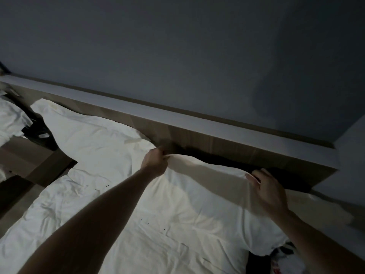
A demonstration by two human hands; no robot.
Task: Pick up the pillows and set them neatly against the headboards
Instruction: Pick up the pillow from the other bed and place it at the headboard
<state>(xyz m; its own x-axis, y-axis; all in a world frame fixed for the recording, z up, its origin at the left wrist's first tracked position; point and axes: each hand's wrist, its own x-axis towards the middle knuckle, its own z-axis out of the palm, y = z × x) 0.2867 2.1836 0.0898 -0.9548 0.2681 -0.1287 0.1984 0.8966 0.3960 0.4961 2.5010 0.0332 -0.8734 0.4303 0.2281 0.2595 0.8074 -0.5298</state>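
Observation:
A white pillow (201, 186) lies on the bed just in front of the wooden headboard (227, 147), with a dark gap behind its top edge. My left hand (156, 161) pinches the pillow's upper left corner. My right hand (270, 190) grips the pillow's upper right edge, fingers curled over the fabric. A second white pillow (88, 131) rests to the left, leaning against the headboard. Both forearms reach in from the bottom of the view.
A rumpled white duvet (118, 224) covers the bed below the pillows. A wooden nightstand (29, 161) stands at left with dark objects on it, and another bed's white bedding (9, 119) lies beyond. The room is dim. Dark items (284, 254) sit at bottom right.

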